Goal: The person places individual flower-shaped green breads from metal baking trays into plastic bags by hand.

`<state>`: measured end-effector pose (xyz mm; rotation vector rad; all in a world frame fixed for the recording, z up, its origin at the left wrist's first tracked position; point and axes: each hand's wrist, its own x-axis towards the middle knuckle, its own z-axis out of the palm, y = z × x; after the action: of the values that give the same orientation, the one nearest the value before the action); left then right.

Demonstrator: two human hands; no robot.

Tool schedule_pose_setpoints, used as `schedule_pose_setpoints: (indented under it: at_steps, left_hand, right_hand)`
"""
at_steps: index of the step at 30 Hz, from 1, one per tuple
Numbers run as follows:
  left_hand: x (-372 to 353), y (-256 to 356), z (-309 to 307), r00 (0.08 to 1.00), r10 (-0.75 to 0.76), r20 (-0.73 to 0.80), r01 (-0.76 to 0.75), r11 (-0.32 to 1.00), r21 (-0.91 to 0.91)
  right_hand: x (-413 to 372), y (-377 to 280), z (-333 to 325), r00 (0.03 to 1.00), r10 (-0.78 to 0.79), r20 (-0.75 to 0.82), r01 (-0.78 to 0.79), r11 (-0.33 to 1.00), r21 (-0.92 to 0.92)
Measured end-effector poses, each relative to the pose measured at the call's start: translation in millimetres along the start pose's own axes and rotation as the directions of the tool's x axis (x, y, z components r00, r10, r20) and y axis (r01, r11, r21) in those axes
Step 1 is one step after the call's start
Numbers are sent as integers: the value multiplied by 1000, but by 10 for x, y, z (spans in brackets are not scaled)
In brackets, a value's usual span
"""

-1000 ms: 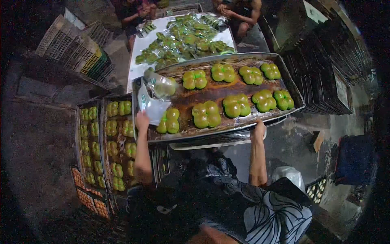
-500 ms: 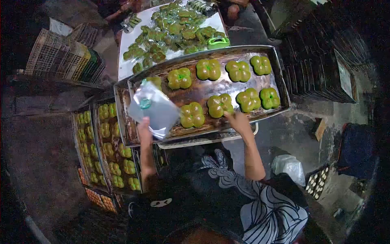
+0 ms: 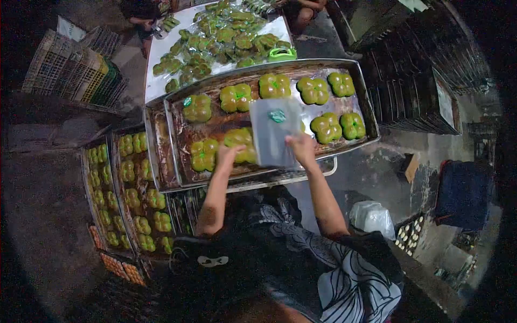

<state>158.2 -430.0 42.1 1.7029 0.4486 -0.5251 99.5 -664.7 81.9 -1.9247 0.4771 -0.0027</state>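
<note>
A clear plastic bag point(image 3: 277, 134) with a green print hangs upright over the middle of a metal baking tray point(image 3: 167, 185). My right hand point(image 3: 302, 149) pinches it at its right edge. At the tray's near side my left hand point(image 3: 228, 156) is closed at the front edge of a four-lobed green bun point(image 3: 238, 141), with its fingertips partly hidden. Another green bun point(image 3: 204, 156) lies just left of that hand. The bag covers part of the tray behind it. A bun point(image 3: 197, 109) at the back left has a small green mark at its corner.
Beyond the tray, a white table point(image 3: 153, 81) carries a heap of bagged green buns point(image 3: 226, 37) and a bright green object point(image 3: 283, 54). Other people's hands show there. More trays of buns point(image 3: 134, 183) stand lower left; crates point(image 3: 72, 75) and stacked trays point(image 3: 414, 97) flank the sides.
The bag has moved right, from my left hand to my right. My left hand has come to a bun in the near row. The view has shifted slightly.
</note>
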Motion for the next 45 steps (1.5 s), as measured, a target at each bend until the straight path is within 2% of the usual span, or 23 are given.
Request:
schedule_pose_setpoints:
  at_steps: [3,5,6,8,9,12,14,17,21,22,23,25,28,30,31,32,33,34,35,36,39,42,45]
  left_hand:
    - [-293,213,-422,1000,-1,12,3,986,-164]
    - [-482,158,-311,779,416,-468,47,707,706]
    - [-557,-49,-243,764,644,-50,-207,318,925]
    - [-580,-312,-19,676,419,606,-639,-76,766]
    - [-625,-485,29,786,352,509,-609,295,736]
    - [-610,-292,-144,735,186,652,-668,364,649]
    - [-680,-212,-267,728,233,645,-684,308,661]
    - [-732,-159,-379,758,416,503,-652,473,592]
    - [-1175,101,-87,867,191,460,-237,971,43]
    - [-1259,171,21,866,196,459,-241,970,40]
    - [-1339,246,124,885,365,288,-395,917,50]
    - [-1400,308,209,782,566,260,-609,783,126]
    - [-1382,322,497,861,496,114,-416,815,-403]
    - [-1180,478,557,882,451,-139,-445,696,-563]
    - [-1003,486,328,923,304,235,-8,627,-779]
    - [-875,464,207,771,228,595,455,458,-764]
    - [-768,411,226,915,132,380,280,470,-837]
    - [-653,331,234,990,36,137,100,509,-855]
    - [-496,139,34,964,214,158,57,415,-908]
    - [-383,-73,-197,908,390,154,27,313,-949]
    - [-653,347,-336,983,91,-161,-181,298,-937]
    - [-716,403,-420,951,71,-302,-309,279,-909]
    - [-925,579,-208,936,263,-232,-309,305,-901]
  right_hand:
    - [293,125,616,988,-127,91,137,984,-111]
    - [271,262,859,992,-83,97,101,973,-206]
    - [286,347,941,994,-47,102,76,952,-296]
    - [252,437,1008,982,-188,1,181,946,-267]
    - [85,318,949,932,-340,-127,284,902,-326]
    - [-618,-118,680,918,-369,-145,272,853,-445]
    - [-1038,-207,560,963,38,266,-37,999,-9]
    - [-1370,-143,616,865,-60,498,127,987,-101]
    - [-1214,-91,771,977,-211,-31,193,937,-290]
    - [-1140,-221,663,976,-216,-32,197,936,-292]
    - [-1055,-347,496,960,131,246,-149,987,55]
    - [-776,-416,210,669,209,713,-713,450,538]
    - [-485,-841,271,981,-39,191,-176,241,954]
    - [-513,-771,409,899,-226,375,-402,-86,911]
    - [-549,-672,448,791,-9,611,-603,-171,779]
    - [-582,-474,493,730,-2,684,-669,203,715]
    - [-422,-245,392,753,-47,656,-413,744,526]
    - [-169,-30,193,745,-114,657,19,988,151]
    - [41,-129,-74,761,-201,616,459,839,-293]
    - [263,-235,-307,721,-304,623,693,347,-632]
    - [613,319,-307,522,-226,823,832,348,-432]
    - [51,-307,291,869,-466,167,495,826,-269]
    - [-551,-1194,577,612,-760,221,764,496,-412]
